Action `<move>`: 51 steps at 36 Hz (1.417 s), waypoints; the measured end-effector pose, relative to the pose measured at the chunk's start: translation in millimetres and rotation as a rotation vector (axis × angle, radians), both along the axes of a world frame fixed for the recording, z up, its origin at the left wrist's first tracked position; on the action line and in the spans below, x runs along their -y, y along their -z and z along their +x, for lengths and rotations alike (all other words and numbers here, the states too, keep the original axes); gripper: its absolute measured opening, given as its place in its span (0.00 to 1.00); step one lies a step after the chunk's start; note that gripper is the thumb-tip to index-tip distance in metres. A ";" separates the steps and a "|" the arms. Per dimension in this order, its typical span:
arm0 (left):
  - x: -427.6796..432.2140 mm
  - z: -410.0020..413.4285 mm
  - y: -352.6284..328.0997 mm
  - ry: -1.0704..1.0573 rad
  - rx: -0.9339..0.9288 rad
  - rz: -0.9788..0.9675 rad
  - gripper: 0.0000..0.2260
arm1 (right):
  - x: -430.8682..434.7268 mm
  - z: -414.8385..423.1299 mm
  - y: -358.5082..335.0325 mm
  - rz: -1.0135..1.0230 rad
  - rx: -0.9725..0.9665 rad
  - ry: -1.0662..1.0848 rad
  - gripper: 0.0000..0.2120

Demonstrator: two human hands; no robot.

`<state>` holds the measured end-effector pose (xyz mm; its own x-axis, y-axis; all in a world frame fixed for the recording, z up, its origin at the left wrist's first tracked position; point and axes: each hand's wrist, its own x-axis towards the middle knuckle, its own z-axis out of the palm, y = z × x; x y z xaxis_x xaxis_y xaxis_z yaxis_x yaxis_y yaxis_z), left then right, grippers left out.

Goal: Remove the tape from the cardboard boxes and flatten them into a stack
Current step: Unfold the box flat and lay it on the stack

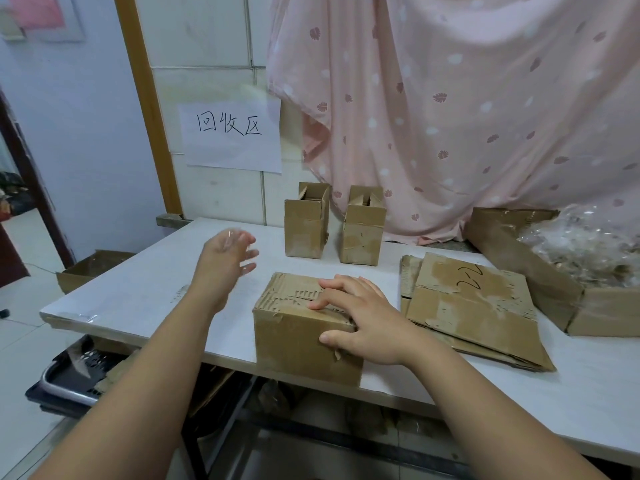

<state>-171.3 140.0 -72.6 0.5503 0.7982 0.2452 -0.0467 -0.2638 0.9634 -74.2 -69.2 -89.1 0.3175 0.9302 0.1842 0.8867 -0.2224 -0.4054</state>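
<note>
Three standing boxes: near box (298,341) at the front edge of the table (138,292); left rear box (304,230) and right rear box (362,233) upright, side by side, near the wall.
Right hand (363,323): clamped over the near box's top front edge, fingers on top, thumb on the front face.
Left hand (225,254): raised left of the near box, blurred; clear tape (229,237) glints on it; grip cannot be told.
Flattened stack (474,306): just right of the near box.
Large carton (554,289): right of the stack, holding crumpled plastic.
</note>
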 end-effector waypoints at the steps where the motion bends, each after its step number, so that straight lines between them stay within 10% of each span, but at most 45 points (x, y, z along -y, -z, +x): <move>1: 4.6 -0.9 -4.3 0.037 0.005 0.013 0.08 | -0.2 -0.5 -0.1 0.002 0.003 0.004 0.19; 13: 74.7 16.2 -7.5 0.394 -0.231 0.347 0.10 | -9.9 -8.1 9.0 0.103 0.006 0.104 0.29; 17: 95.5 25.0 -14.2 0.407 -0.237 0.227 0.10 | -7.7 -9.9 -0.1 0.334 -0.594 0.111 0.27; 27: 104.0 46.2 -11.4 0.386 -0.477 0.324 0.40 | -1.8 8.3 -1.8 0.747 -1.143 0.077 0.22; 31: 100.5 54.3 -4.5 0.328 -0.605 0.390 0.53 | -4.6 15.9 1.4 0.801 -1.065 0.197 0.10; 43: 104.9 48.4 -1.9 0.302 -0.637 0.499 0.33 | 14.8 61.3 11.3 1.116 -1.089 0.691 0.08; 51: 117.7 57.7 2.9 0.085 -0.788 0.742 0.19 | 80.9 121.0 -2.7 0.779 -0.093 0.884 0.20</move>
